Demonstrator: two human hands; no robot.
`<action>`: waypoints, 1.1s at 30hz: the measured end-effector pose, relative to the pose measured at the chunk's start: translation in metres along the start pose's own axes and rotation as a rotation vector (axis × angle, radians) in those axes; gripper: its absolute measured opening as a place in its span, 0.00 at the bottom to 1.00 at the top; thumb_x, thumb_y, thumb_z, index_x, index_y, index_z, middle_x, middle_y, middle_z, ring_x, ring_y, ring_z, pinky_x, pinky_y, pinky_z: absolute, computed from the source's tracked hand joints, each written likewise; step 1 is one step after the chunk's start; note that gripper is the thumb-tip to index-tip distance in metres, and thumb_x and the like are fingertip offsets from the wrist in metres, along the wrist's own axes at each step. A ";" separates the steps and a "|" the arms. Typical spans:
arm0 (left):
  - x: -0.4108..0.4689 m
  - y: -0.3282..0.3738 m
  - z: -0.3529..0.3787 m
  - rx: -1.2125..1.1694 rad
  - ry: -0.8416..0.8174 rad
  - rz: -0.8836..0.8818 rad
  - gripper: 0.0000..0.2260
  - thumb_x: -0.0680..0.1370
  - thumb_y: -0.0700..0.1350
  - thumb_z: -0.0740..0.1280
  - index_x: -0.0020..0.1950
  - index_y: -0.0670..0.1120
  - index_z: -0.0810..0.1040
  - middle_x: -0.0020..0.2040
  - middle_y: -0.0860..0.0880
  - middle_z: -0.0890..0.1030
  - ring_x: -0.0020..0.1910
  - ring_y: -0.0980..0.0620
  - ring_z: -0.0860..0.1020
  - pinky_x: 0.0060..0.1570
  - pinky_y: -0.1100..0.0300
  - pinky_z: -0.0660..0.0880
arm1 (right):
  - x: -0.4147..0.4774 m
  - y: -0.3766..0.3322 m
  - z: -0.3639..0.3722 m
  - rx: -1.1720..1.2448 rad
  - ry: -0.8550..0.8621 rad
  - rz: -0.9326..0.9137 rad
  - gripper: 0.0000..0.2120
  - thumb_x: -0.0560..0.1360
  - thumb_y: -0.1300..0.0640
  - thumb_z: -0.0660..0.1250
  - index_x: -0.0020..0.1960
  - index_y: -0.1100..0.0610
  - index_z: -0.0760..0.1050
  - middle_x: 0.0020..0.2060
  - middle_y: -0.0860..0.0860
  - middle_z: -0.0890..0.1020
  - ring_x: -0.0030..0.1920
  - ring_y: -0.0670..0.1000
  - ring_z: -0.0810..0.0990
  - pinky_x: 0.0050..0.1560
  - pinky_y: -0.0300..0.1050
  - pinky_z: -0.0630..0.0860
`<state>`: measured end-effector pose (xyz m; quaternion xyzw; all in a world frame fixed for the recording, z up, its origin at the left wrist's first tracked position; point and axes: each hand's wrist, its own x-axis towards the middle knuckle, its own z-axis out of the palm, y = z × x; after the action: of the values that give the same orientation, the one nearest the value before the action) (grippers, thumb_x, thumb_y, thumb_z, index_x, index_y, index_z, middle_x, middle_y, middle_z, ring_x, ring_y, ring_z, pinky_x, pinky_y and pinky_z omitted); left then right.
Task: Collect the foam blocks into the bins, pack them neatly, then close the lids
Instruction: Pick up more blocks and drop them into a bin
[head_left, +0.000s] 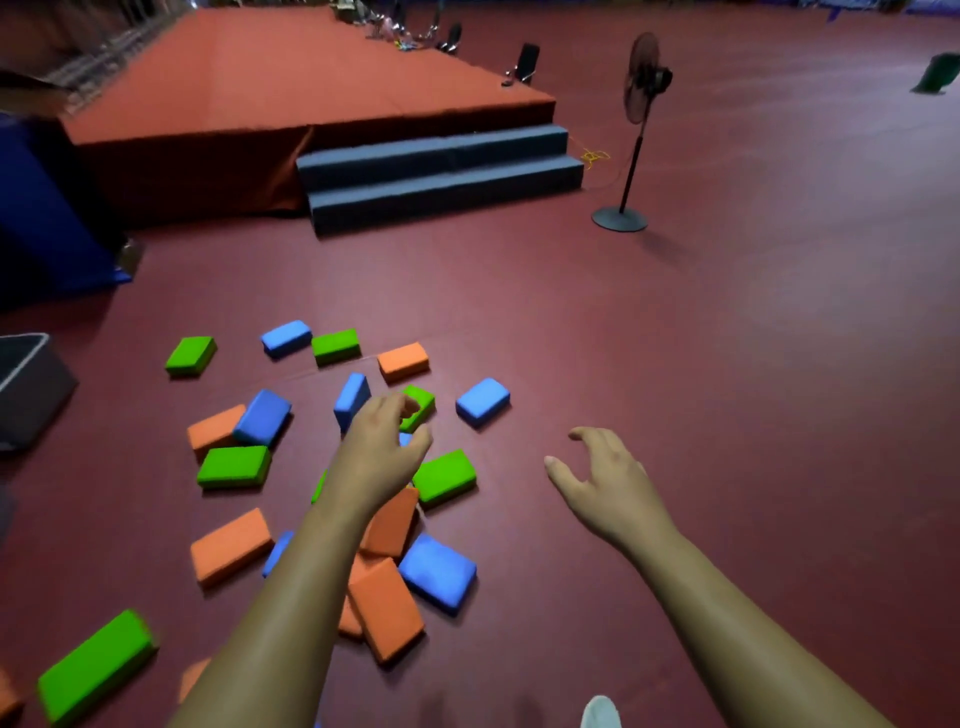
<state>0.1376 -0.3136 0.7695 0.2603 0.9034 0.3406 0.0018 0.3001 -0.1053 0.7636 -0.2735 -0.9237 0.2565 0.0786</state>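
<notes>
A white shoe (600, 713) tip shows at the bottom edge. To its left a long green block (96, 665) lies alone on the red floor (727, 364). Beyond it, orange blocks (387, 608) lie heaped across each other, with a blue block (437, 571) touching their right side. Around these, more blocks in green, orange and blue lie scattered on the floor, none of them in a bin.

The left grip (382, 441) reaches out over the scatter. Its fingers are loosely bent above a small green block (418, 408) and pinch nothing; I cannot tell whether they touch it. The right grip (605, 478) hangs over bare floor, right of the blocks, with fingers spread and thumb out, holding nothing.

A grey bin (31, 384) with a pale rim stands at the left edge, apart from the blocks. Farther off are grey steps (441, 171) against a low red stage (291, 78), and a fan (636, 130) on a stand to their right.
</notes>
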 end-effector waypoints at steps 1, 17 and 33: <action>0.013 -0.002 0.008 0.006 0.021 -0.042 0.10 0.75 0.43 0.69 0.54 0.42 0.78 0.49 0.46 0.77 0.51 0.45 0.76 0.51 0.55 0.71 | 0.026 0.007 0.002 -0.008 -0.037 -0.028 0.25 0.78 0.42 0.65 0.70 0.55 0.71 0.67 0.52 0.74 0.69 0.53 0.71 0.67 0.51 0.67; 0.193 -0.066 0.070 0.064 0.265 -0.514 0.10 0.74 0.40 0.71 0.54 0.41 0.79 0.49 0.44 0.77 0.50 0.44 0.78 0.54 0.52 0.74 | 0.399 -0.063 0.041 -0.089 -0.322 -0.523 0.24 0.78 0.42 0.63 0.68 0.55 0.71 0.65 0.53 0.75 0.67 0.56 0.71 0.64 0.51 0.66; 0.510 -0.231 0.142 0.074 0.239 -0.655 0.09 0.74 0.39 0.69 0.53 0.40 0.78 0.50 0.40 0.77 0.50 0.40 0.77 0.54 0.50 0.73 | 0.721 -0.088 0.213 -0.294 -0.610 -0.617 0.25 0.78 0.42 0.63 0.69 0.56 0.71 0.66 0.53 0.75 0.67 0.55 0.73 0.63 0.51 0.69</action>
<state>-0.3861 -0.1320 0.6064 -0.0852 0.9445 0.3172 -0.0042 -0.4057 0.1333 0.6299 0.0942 -0.9695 0.1561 -0.1639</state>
